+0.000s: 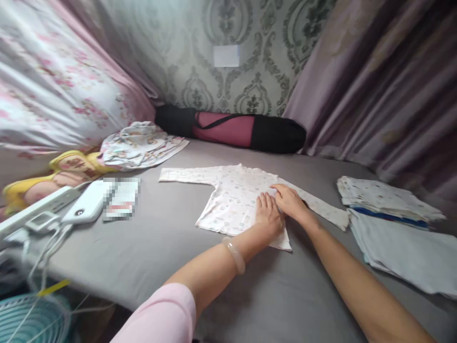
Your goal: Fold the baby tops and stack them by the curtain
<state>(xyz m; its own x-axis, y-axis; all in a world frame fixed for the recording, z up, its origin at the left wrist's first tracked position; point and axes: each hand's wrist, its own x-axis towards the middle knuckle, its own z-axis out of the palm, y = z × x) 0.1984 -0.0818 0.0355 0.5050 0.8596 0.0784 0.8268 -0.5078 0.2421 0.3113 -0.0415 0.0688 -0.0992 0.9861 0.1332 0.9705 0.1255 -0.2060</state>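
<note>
Now both hands are working over the small white printed shirt [232, 202], which is lying spread out on the grey sheet [171, 257]. Its long axis, cuff to cuff, is running across from left to right, the right end slanting nearer to the person. The left hand [268, 216] is lying flat on the right half of the body, fingers extended and pointing away, pressing cloth rather than gripping it. Just beside it, the right hand [288, 199] is arching over the shirt's right side, near where the right sleeve [326, 213] is joining; its fingers are bending towards the cloth, but whether they're pinching any, I can't tell. So most of the body is lying to the left of both sets of fingers, and the left sleeve [185, 175] is stretching out well apart from them. The right hand is sitting nearer to the right sleeve, which is running out beyond it, its cuff ending just beside the folded clothes [407, 247].
</note>
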